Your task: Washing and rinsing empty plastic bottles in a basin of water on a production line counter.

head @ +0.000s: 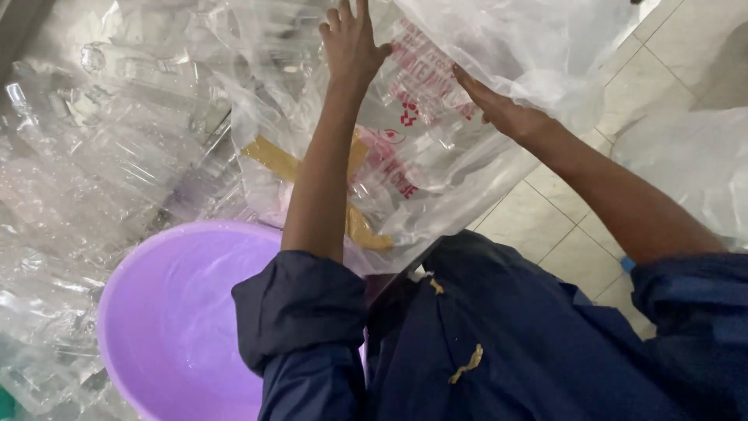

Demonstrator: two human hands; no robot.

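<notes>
The left hand [352,39] lies with fingers spread flat on the big clear plastic bag [436,156], gripping nothing, and the right hand [499,109] presses its straight, closed-together fingers against the same bag just beside it. The bag leans over a heap of clear plastic bottles [101,132], above the far rim of a purple basin [148,312] on the tiled floor [576,242].

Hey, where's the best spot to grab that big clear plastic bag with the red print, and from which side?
Probably the bunched upper edge of the clear plastic bag, coming from above. The left hand and right hand lie flat on its slack, smooth face, which gives nothing to pinch; the gathered folds near the top do. The purple basin blocks the low left side.
</notes>
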